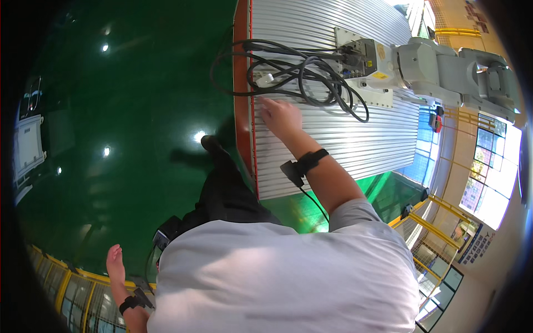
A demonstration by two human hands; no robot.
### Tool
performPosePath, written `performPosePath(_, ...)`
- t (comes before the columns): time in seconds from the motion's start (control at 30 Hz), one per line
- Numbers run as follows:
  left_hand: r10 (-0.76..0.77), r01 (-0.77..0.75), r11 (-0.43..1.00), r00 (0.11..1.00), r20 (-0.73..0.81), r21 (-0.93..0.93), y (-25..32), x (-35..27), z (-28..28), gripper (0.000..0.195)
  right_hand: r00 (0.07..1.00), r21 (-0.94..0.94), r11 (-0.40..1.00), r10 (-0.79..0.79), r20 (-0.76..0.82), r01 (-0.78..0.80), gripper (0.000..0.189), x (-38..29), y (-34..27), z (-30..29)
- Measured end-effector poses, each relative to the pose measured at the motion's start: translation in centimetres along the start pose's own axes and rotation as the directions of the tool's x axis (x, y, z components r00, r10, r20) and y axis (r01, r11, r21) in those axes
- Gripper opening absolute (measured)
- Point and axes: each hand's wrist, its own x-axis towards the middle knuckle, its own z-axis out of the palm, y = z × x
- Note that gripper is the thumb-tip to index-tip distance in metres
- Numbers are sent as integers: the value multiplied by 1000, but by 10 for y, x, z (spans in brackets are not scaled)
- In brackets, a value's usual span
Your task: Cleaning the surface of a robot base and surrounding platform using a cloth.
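Note:
My right hand (285, 118) is over the ribbed metal platform top (341, 141), close to its red edge (243, 120). Its fingers are bent and point left; I see nothing held, but the underside is hidden. Just beyond the fingertips lie loose loops of thick black cable (306, 77), some hanging over the edge. Among them is a white connector or tag (265, 80). The cables run to the connector panel on the base of a white robot arm (420, 62). My left hand (115, 262) hangs away from the platform at lower left, fingers loosely bent, with nothing in it.
A glossy green floor (125, 104) spreads left of the platform. Yellow-framed mesh fencing (64, 287) borders the lower left, and more yellow rails (443, 229) stand at right. A white cabinet-like unit (29, 145) is at far left. A wire trails from my right wrist strap (310, 162).

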Motion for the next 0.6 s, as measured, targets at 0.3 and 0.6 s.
performPosePath(0.3, -103, 103, 995, 995, -4, -19, -44, -37, 16, 28, 912, -184, 894, -408, 34, 407, 28, 20, 21, 10)
performPosePath(0.6, -135, 134, 991, 990, 33, 18, -58, -48, 35, 30, 907, -182, 891, -421, 13, 416, 16, 29, 30, 2)
